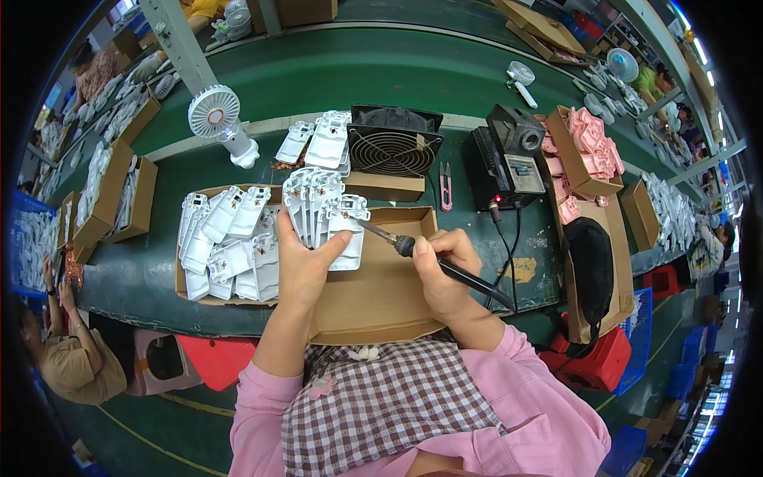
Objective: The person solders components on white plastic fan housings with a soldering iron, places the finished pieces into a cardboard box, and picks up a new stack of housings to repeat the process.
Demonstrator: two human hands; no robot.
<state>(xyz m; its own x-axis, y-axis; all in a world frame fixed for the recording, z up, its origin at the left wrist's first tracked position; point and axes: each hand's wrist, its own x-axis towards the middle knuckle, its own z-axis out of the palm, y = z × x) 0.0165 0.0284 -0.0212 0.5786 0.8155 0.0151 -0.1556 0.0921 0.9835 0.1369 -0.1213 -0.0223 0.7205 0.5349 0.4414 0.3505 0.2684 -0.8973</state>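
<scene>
Our left hand [300,266] holds the white parts [304,197]; our right hand [447,292] grips the iron [465,277], slanting forward and left toward them.

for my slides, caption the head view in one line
Right hand holds a soldering iron near white plastic parts in the left hand.

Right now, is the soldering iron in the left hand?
No, the right hand grips the soldering iron; the left hand holds white parts.
</scene>
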